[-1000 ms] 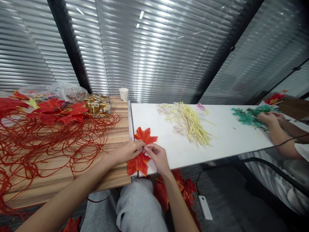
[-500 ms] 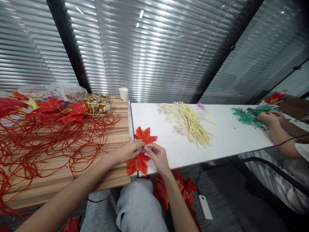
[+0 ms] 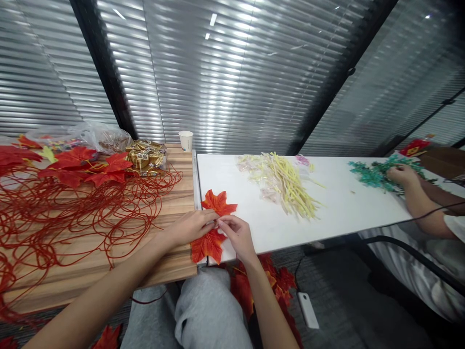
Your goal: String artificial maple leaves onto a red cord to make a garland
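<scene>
Two red-orange artificial maple leaves lie where the wooden and white tabletops meet: an upper leaf (image 3: 218, 202) and a lower leaf (image 3: 208, 246). Between them my left hand (image 3: 194, 226) is closed, fingers bent over the inner ends of the leaves. My right hand (image 3: 237, 233) meets it from the right, thumb and forefinger pinched together at the left fingertips. Whatever thin part the right fingers pinch is too small to make out. To the left spreads a tangle of red cord (image 3: 119, 208), with more red leaves (image 3: 76, 165) behind it.
Gold-wrapped packets (image 3: 147, 157) and a paper cup (image 3: 186, 141) stand at the back. Yellow strips (image 3: 290, 186) lie on the white table (image 3: 348, 213). At right, another person's hand (image 3: 403, 174) touches green foliage (image 3: 370, 174). Below are red leaves (image 3: 247, 291) and a white power strip (image 3: 308, 310).
My hands and the two leaves hold nearly the same position. At the right, the other person's hands have shifted slightly over the green foliage.
</scene>
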Motion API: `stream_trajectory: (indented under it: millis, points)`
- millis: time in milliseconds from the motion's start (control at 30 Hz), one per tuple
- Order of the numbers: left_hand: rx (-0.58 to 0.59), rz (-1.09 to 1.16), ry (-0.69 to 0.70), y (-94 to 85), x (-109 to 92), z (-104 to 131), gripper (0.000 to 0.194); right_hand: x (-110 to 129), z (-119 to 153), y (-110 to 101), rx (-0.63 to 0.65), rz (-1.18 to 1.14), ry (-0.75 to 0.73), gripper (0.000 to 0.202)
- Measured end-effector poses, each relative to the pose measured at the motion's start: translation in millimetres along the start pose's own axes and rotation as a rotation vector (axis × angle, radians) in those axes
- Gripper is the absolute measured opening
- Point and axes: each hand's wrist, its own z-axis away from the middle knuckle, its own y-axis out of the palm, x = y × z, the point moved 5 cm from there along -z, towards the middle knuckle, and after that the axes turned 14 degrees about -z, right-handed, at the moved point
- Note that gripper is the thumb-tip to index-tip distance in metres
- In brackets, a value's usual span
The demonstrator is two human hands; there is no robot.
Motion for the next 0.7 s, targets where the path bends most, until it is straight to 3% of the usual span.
stream_trajectory:
  millis: [467, 700]
  points:
    - [-0.026, 0.104, 0.071, 5.6, 2.6, -2.8, 0.013, 1.8, 0.6, 0.1, 0.005, 0.026, 0.001, 0.016]
    - [-0.026, 0.099, 0.032, 8.7, 5.0, -2.4, 0.019, 2.9, 0.8, 2.1, 0.023, 0.024, 0.001, 0.018]
